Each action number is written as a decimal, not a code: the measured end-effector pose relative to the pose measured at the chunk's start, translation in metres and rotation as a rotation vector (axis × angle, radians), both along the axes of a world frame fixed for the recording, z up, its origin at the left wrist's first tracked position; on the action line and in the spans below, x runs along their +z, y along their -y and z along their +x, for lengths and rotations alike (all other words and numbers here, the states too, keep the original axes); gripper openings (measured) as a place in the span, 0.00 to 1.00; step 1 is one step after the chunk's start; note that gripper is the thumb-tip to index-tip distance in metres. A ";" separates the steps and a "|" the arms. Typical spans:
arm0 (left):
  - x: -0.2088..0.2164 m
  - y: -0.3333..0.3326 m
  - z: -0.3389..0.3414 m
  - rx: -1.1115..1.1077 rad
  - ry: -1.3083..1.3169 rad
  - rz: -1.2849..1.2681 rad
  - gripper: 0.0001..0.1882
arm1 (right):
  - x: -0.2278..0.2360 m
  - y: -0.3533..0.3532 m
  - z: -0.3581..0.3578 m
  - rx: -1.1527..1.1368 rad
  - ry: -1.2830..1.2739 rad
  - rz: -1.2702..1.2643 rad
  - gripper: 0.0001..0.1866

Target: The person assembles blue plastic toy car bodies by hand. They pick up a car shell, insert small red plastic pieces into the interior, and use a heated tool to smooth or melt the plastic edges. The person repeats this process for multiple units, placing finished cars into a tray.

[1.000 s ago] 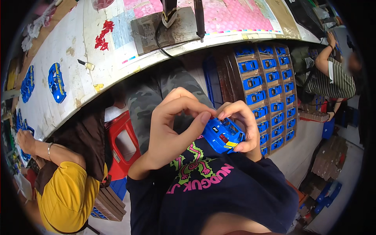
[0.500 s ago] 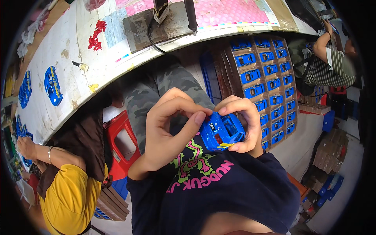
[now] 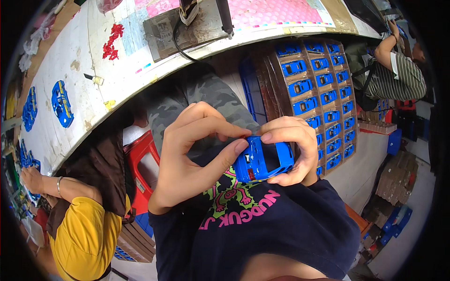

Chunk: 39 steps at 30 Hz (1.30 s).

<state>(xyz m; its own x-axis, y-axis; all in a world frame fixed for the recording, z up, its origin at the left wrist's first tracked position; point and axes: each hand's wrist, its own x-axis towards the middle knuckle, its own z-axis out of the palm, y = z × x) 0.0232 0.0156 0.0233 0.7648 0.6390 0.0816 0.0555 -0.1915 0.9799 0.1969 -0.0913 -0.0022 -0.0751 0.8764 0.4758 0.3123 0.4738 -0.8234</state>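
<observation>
A blue toy car body (image 3: 256,161) is held up in front of my dark shirt, its window openings empty. My right hand (image 3: 300,146) is wrapped round its right side, thumb and fingers gripping opposite edges. At the far left corner of the car, my left hand (image 3: 190,152) pinches thumb and forefinger together; a bit of a small red plastic piece shows at those fingertips, mostly hidden. A red light piece (image 3: 251,174) sits in the car's near corner.
On the white table (image 3: 77,47) lie loose red pieces (image 3: 111,43), a small bottle (image 3: 97,80) and blue car bodies (image 3: 62,104). A tray of blue cars (image 3: 323,98) stands right of my legs. A co-worker in yellow (image 3: 86,229) sits left near a red stool (image 3: 140,164).
The car body has turned in my right hand, so its end with the red light piece faces more left. My left hand has shifted slightly left, still pinching at the car's far corner.
</observation>
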 end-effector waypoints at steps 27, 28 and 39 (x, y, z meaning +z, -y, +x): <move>-0.013 -0.015 0.003 -0.567 0.213 -0.855 0.12 | -0.012 -0.005 -0.004 0.178 -0.113 0.100 0.26; -0.012 -0.015 0.003 -0.556 0.216 -0.844 0.12 | -0.014 -0.006 -0.003 0.190 -0.147 0.096 0.26; -0.011 -0.009 0.004 -0.462 0.256 -0.736 0.14 | -0.026 -0.006 -0.004 0.223 -0.397 0.050 0.27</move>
<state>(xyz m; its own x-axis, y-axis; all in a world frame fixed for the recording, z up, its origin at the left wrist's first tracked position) 0.0270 0.0250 0.0122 0.9727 0.2308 -0.0229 -0.1083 0.5393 0.8352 0.1925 -0.0854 -0.0281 -0.0626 0.8349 0.5468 -0.1374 0.5354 -0.8333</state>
